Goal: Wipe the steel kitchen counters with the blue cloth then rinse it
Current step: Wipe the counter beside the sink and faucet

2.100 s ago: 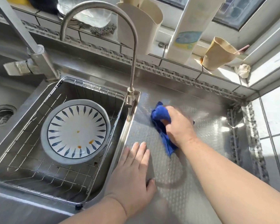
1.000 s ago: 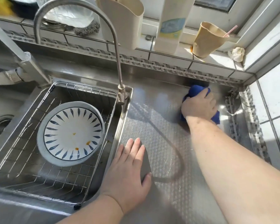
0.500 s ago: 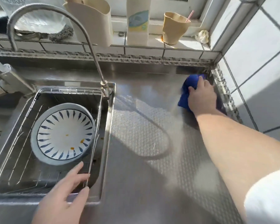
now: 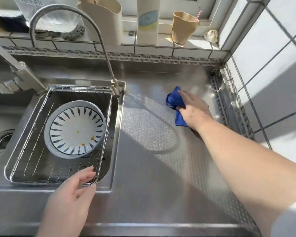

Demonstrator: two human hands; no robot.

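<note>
While right hand (image 4: pixel 194 111) presses down, blue cloth (image 4: pixel 175 104) bunched under fingers (image 4: pixel 183 94) (counter (image 4: pixel 152 168)).

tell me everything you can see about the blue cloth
The blue cloth is a deep royal blue, soft-looking fabric, bunched and crumpled rather than spread flat. It lies on the textured steel counter right of the sink, toward the back right corner. The right hand presses on it with fingers extended, covering its middle; a bunched part shows beyond the fingers and a corner pokes out near the wrist.
</note>
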